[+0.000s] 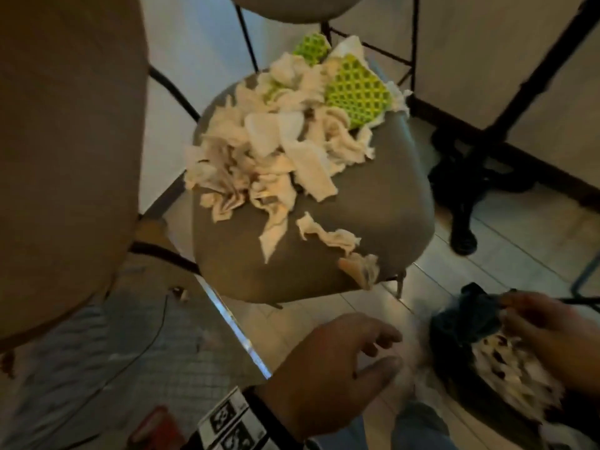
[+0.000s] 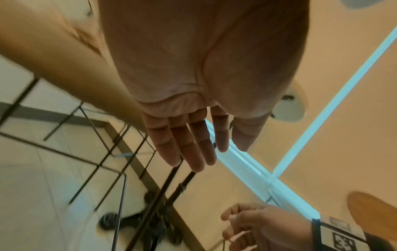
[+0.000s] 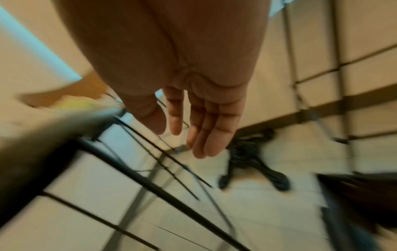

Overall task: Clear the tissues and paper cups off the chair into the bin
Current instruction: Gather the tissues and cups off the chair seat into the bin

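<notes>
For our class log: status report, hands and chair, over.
Left hand open, right hand open, both empty. Tissues and green cups heaped on chair. Bin floor right, unobstructed.

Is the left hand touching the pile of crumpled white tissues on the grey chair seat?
Apart. The head view shows the left hand open over the floor, below the grey chair seat, with bare seat between it and the pile of crumpled white tissues.

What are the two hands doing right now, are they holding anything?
Left hand: open, fingers straight, holding nothing.
Right hand: open, fingers relaxed, holding nothing, above the bin.
</notes>
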`<state>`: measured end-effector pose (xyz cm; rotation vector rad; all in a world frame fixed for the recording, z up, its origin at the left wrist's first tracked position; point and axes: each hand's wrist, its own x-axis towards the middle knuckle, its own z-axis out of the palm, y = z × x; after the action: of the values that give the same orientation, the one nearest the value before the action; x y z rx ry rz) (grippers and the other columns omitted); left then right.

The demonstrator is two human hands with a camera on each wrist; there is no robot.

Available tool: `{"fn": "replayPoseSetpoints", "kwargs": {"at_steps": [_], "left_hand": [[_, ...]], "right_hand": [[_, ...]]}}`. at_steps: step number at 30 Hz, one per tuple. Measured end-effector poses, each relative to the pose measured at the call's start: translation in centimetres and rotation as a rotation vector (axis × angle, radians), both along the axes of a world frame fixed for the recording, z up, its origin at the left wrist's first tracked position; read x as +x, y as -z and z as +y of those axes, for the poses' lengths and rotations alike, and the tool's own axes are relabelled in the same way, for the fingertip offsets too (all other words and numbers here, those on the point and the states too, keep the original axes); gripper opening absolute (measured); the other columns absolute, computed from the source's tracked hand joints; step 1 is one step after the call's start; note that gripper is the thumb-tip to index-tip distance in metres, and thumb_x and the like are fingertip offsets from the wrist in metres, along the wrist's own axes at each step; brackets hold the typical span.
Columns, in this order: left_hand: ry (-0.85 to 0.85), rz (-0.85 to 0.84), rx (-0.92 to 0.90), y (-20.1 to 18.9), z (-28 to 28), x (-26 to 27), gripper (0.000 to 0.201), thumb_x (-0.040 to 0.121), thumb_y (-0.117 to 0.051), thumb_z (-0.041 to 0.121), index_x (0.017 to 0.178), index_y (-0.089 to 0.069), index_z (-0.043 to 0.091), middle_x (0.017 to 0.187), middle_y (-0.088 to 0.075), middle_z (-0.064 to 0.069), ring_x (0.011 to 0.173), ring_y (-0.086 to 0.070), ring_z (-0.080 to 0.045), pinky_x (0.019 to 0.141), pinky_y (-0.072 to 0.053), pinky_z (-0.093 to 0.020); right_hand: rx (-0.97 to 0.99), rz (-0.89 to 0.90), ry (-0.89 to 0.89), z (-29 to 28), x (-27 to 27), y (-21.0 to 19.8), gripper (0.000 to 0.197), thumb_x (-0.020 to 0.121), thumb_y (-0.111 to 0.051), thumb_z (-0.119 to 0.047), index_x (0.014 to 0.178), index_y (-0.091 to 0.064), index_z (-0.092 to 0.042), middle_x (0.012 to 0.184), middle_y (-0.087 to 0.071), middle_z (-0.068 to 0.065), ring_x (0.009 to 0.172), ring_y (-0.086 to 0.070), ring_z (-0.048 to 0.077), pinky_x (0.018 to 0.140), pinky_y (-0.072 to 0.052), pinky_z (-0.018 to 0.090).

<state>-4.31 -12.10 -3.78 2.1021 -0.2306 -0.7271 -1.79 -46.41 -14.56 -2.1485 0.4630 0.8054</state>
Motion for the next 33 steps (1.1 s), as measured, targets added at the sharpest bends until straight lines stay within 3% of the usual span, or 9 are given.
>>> {"fn": "replayPoseSetpoints", "kwargs": {"at_steps": [3,6,9,12,15,19,21,28,33], "left_hand": [[-0.181,-0.144,-0.032,-3.0,4.2,-0.4,0.023,0.096,-0.066,0.039,0.118,-0.067,0.034,0.108,-0.066,0.018,0.101,-0.064,-0.005,0.086,-0.052,-0.022],[-0.336,-0.307,-0.008,-4.2,7.4,0.2,0.024,0.094,-0.069,0.032,0.117,-0.066,0.030,0.106,-0.062,0.019,0.100,-0.061,-0.002,0.081,-0.047,-0.009],[-0.436,-0.409,0.042,-3.5,9.6,1.7,0.037,0.092,-0.071,0.033,0.127,-0.058,0.029,0.117,-0.055,0.013,0.108,-0.054,0.002,0.084,-0.044,-0.005],[-0.469,-0.454,0.130,-2.6,10.3,3.9,0.057,0.088,-0.073,0.037,0.138,-0.046,0.033,0.133,-0.047,0.008,0.114,-0.043,0.005,0.093,-0.032,0.002],[-0.456,-0.454,0.220,-2.0,9.8,6.1,0.077,0.085,-0.077,0.038,0.150,-0.035,0.031,0.152,-0.034,-0.002,0.125,-0.027,0.006,0.096,-0.021,0.007],[-0.435,-0.360,0.327,-1.4,8.8,8.8,0.100,0.082,-0.077,0.044,0.156,-0.010,0.047,0.165,-0.008,-0.007,0.151,-0.022,-0.029,0.111,-0.042,-0.039],[-0.431,-0.323,0.332,-1.4,8.3,10.1,0.107,0.080,-0.080,0.042,0.154,-0.004,0.054,0.167,-0.001,-0.006,0.153,-0.020,-0.034,0.111,-0.044,-0.049],[-0.453,-0.350,0.320,-0.3,7.4,11.4,0.094,0.080,-0.082,0.017,0.149,-0.027,0.051,0.162,-0.005,0.001,0.148,-0.028,-0.031,0.112,-0.042,-0.042],[-0.470,-0.430,0.326,0.6,7.4,11.1,0.063,0.088,-0.076,0.016,0.142,-0.049,0.034,0.143,-0.031,-0.006,0.130,-0.045,-0.025,0.103,-0.045,-0.026]], "right_hand": [[0.019,-0.213,-0.115,8.5,4.5,-9.9,0.056,0.065,-0.050,-0.088,0.107,-0.063,-0.053,0.098,-0.073,-0.011,0.089,-0.072,0.013,0.082,-0.059,0.047],[0.052,-0.328,-0.298,15.2,6.7,-15.9,0.030,0.081,-0.060,-0.058,0.111,-0.057,-0.051,0.112,-0.062,-0.016,0.092,-0.066,0.006,0.075,-0.057,0.031],[-0.133,-0.306,-0.550,19.6,7.3,-16.8,0.079,0.076,-0.065,-0.068,0.144,-0.029,-0.052,0.147,-0.034,-0.005,0.117,-0.057,0.015,0.089,-0.056,0.034],[-0.324,-0.285,-0.790,22.3,6.7,-14.7,0.099,0.076,-0.064,-0.071,0.150,-0.001,-0.057,0.159,-0.011,0.002,0.133,-0.045,0.027,0.101,-0.050,0.040],[-0.345,-0.370,-0.824,24.3,6.8,-12.6,0.090,0.086,-0.064,-0.054,0.152,-0.003,-0.051,0.151,-0.022,0.007,0.120,-0.053,0.024,0.094,-0.053,0.031],[-0.285,-0.419,-0.825,25.7,8.3,-12.1,0.052,0.097,-0.054,-0.038,0.146,-0.037,-0.039,0.137,-0.035,0.005,0.101,-0.054,0.014,0.084,-0.052,0.023],[-0.259,-0.394,-0.820,25.8,9.3,-12.4,0.037,0.097,-0.055,-0.034,0.134,-0.054,-0.032,0.132,-0.041,0.002,0.102,-0.054,0.013,0.087,-0.052,0.025],[-0.071,-0.518,-0.396,23.8,12.5,-14.4,0.006,0.092,-0.064,-0.024,0.098,-0.064,-0.026,0.095,-0.058,-0.011,0.082,-0.057,0.004,0.068,-0.043,0.014],[-0.015,-0.611,-0.282,24.8,15.8,-15.5,0.045,0.085,-0.071,-0.038,0.125,-0.051,-0.033,0.093,-0.061,-0.008,0.073,-0.060,0.007,0.063,-0.048,0.022]]}}
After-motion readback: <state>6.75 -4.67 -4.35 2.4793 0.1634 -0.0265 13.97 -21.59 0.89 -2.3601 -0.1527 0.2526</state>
